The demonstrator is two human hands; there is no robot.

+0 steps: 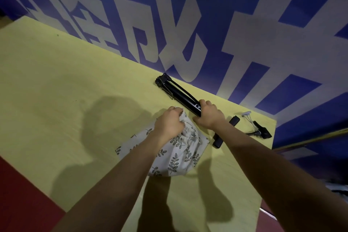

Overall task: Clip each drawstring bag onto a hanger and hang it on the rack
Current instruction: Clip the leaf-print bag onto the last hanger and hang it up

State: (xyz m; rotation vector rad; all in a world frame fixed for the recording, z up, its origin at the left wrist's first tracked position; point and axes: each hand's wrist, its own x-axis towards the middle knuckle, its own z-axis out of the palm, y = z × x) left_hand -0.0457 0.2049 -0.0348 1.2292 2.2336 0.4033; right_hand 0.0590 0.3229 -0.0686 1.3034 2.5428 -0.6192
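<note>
One drawstring bag point(175, 149), pale cloth with a leaf print, lies on the yellow table point(56, 81) near the wall-side edge. The left hand point(170, 122) sits on the bag's gathered mouth, fingers curled into the bunched fabric and gripping it. The right hand point(209, 115) is just beside it, fingers wrapped over the near end of a black folded tripod point(178, 94) that lies along the table toward the blue-and-white wall point(207, 24).

Right of the hands: a short black bar point(218, 142) touching the bag's corner, another small black piece point(234, 119), and a tangle of black clip and white cable ends point(259, 130) near the table corner. Whether any of these is a hanger cannot be told. No rack is in view.

Judgement: the step looks early, the bag being readied at its mouth and nothing clipped yet. The tripod grip seems aside from the stated task, perhaps moving it off or packing it. The next move calls for a clip hanger brought to the bag's top edge, with the fabric held flat enough for the clips to bite.
</note>
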